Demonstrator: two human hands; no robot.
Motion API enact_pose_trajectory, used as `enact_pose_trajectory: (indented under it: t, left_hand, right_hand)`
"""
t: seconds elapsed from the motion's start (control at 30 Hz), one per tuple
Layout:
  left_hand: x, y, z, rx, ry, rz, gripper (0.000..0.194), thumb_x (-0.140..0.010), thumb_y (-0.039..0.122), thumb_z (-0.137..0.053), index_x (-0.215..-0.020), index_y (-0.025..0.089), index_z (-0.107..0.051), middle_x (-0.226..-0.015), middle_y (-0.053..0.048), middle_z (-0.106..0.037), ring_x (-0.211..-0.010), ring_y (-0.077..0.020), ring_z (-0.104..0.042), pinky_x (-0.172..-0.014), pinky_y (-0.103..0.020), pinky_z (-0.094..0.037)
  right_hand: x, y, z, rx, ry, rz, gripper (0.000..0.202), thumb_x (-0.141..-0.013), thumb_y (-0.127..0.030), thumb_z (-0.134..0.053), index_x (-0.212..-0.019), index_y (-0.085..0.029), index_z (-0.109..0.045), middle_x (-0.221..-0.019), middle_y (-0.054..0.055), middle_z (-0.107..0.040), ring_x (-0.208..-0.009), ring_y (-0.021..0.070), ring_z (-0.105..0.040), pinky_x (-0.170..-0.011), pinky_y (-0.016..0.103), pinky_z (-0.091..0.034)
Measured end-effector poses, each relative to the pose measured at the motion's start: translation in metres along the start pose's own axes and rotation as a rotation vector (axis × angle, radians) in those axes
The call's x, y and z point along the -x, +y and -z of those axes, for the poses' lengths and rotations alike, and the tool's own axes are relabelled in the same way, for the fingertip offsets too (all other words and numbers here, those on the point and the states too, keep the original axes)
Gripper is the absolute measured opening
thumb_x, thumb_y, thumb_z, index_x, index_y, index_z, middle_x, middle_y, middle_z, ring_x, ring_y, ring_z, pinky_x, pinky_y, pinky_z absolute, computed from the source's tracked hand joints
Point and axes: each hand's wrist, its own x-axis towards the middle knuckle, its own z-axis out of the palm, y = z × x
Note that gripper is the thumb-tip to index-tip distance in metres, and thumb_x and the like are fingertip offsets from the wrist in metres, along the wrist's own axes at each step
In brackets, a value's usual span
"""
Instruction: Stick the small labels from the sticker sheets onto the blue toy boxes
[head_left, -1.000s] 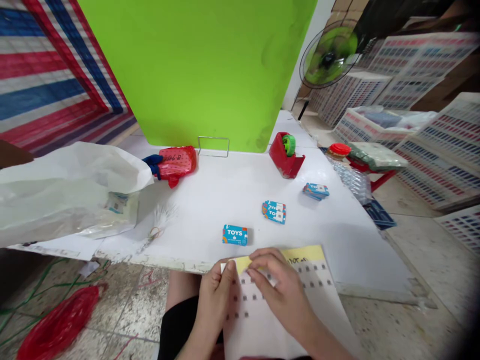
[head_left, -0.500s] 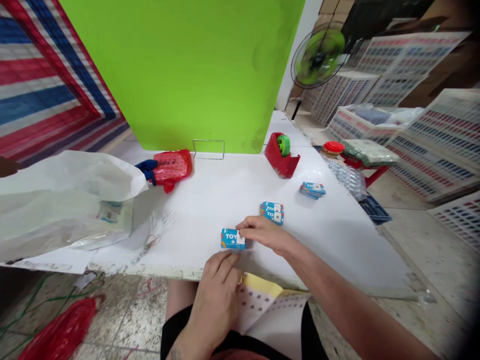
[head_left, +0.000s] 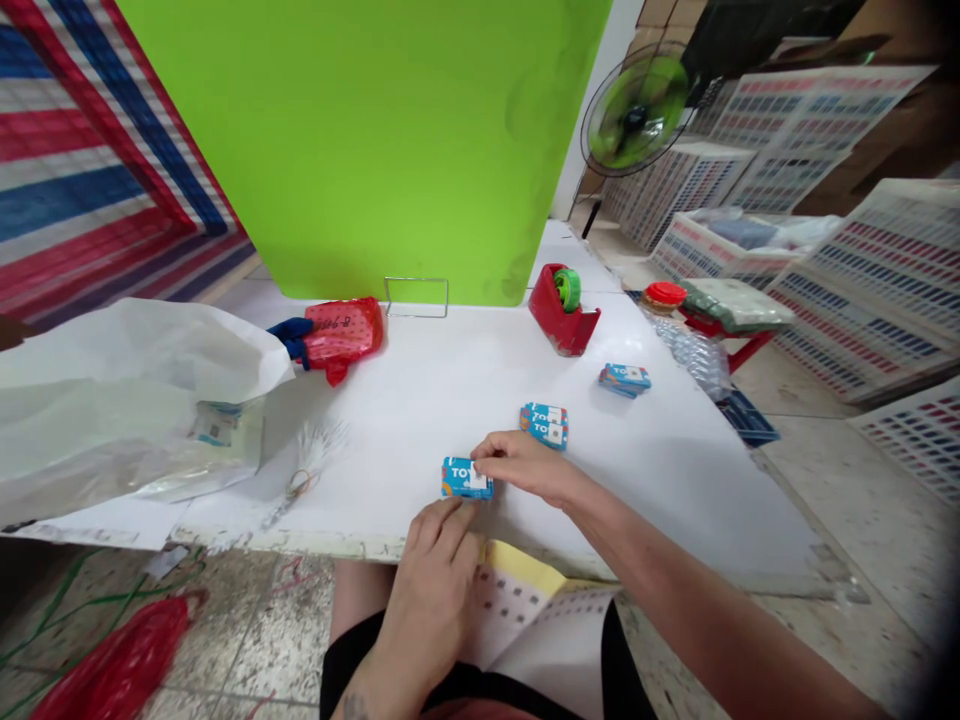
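Observation:
A blue card packet (head_left: 457, 478) marked "TOY" lies on the white table, a white label at its right end. The fingers of my right hand (head_left: 521, 465) are pressed together on that label. My left hand (head_left: 439, 565) rests at the table's front edge, fingertips by the packet's lower side; its thumb side is at a yellow-edged sticker sheet (head_left: 517, 595) on my lap, and whether it grips the sheet is hidden. Beyond my right hand sit several labelled blue packets (head_left: 545, 424). Another small stack (head_left: 625, 379) lies farther right.
A red tape dispenser (head_left: 564, 310) stands at the back right, before a green board (head_left: 375, 150). A red packet (head_left: 343, 335) and a wire stand (head_left: 417, 298) are at the back. On the left are a large white bag (head_left: 135, 390) and a bundle of ties (head_left: 304, 480).
My right fingertips have shifted very slightly left on the label. My left hand and the packets have barely moved.

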Motion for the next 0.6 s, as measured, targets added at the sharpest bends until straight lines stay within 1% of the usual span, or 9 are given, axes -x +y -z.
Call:
enact_pose_trajectory:
  t: [0.17, 0.3, 0.37, 0.47, 0.53, 0.6]
  left_hand:
    - [-0.002, 0.0, 0.0, -0.024, -0.002, -0.01, 0.025, -0.087, 0.003, -0.038, -0.099, 0.015, -0.057, -0.132, -0.01, -0.051, -0.124, -0.0263, -0.039, -0.1, -0.047, -0.038]
    - [-0.006, 0.0, -0.001, -0.064, -0.029, -0.005, 0.025, -0.085, 0.002, -0.039, -0.096, 0.015, -0.057, -0.138, -0.008, -0.047, -0.128, -0.0279, -0.035, -0.099, -0.047, -0.037]
    - [-0.009, 0.0, -0.003, -0.077, -0.027, -0.002, 0.023, -0.085, 0.002, -0.041, -0.093, 0.015, -0.058, -0.137, -0.008, -0.049, -0.128, -0.0283, -0.035, -0.098, -0.047, -0.038]
    - [-0.012, -0.002, -0.005, -0.074, -0.007, 0.014, 0.024, -0.081, 0.002, -0.044, -0.094, 0.016, -0.059, -0.132, -0.007, -0.054, -0.124, -0.0273, -0.04, -0.097, -0.046, -0.039]
    - [-0.014, -0.002, -0.006, -0.057, 0.005, 0.02, 0.026, -0.078, 0.0, -0.046, -0.094, 0.016, -0.06, -0.13, -0.006, -0.055, -0.122, -0.0271, -0.042, -0.096, -0.046, -0.039]
    - [-0.014, -0.003, -0.005, -0.038, 0.014, 0.021, 0.026, -0.077, 0.0, -0.046, -0.093, 0.017, -0.06, -0.128, -0.006, -0.056, -0.121, -0.0275, -0.043, -0.096, -0.047, -0.039]
  right_hand:
    - [-0.001, 0.0, 0.0, 0.014, -0.004, 0.017, 0.011, -0.068, -0.025, -0.06, -0.074, -0.016, -0.065, -0.068, 0.0, -0.063, -0.064, 0.0122, -0.054, -0.06, 0.024, -0.042]
    - [-0.001, -0.002, 0.001, 0.065, 0.01, 0.029, 0.01, -0.069, -0.024, -0.06, -0.073, -0.017, -0.065, -0.068, 0.0, -0.064, -0.064, 0.013, -0.055, -0.059, 0.024, -0.042]
    - [-0.001, -0.002, 0.001, 0.09, 0.022, 0.043, 0.009, -0.07, -0.024, -0.061, -0.072, -0.017, -0.065, -0.067, 0.0, -0.064, -0.064, 0.0132, -0.056, -0.058, 0.024, -0.042]
    - [0.003, -0.002, -0.001, 0.145, 0.043, 0.087, 0.006, -0.072, -0.022, -0.061, -0.074, -0.017, -0.064, -0.066, 0.001, -0.064, -0.063, 0.014, -0.057, -0.058, 0.025, -0.043]
    - [0.007, -0.003, -0.003, 0.235, 0.12, 0.187, 0.002, -0.073, -0.019, -0.061, -0.073, -0.018, -0.063, -0.076, 0.002, -0.066, -0.072, 0.0158, -0.059, -0.067, 0.029, -0.046]
    - [0.014, -0.005, -0.006, 0.359, 0.229, 0.333, 0.005, -0.074, -0.015, -0.062, -0.071, -0.019, -0.063, -0.09, 0.004, -0.066, -0.087, 0.0183, -0.059, -0.082, 0.035, -0.044]
